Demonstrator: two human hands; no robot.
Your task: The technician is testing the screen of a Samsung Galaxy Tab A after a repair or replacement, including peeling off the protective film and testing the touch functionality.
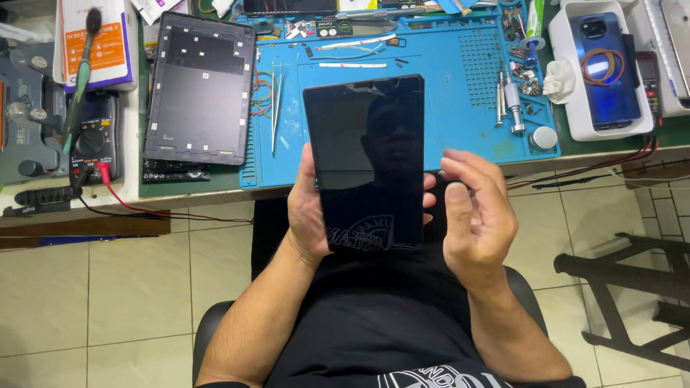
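My left hand (307, 215) grips a black tablet (366, 162) by its lower left edge, holding it upright over my lap with the dark glass screen facing me. Left fingertips show at the tablet's right edge. My right hand (476, 215) hovers just right of the tablet, fingers curled and apart, holding nothing; whether it touches the tablet's edge is unclear. The screen is off and reflects my outline.
A blue work mat (460, 100) on the bench carries tweezers (275, 108), screwdrivers (512, 100) and small parts. A dark tablet back cover (198, 90) lies at left beside a multimeter (90, 140) with red lead. A blue phone (607, 68) rests in a white tray. A stool stands at right on the tiled floor.
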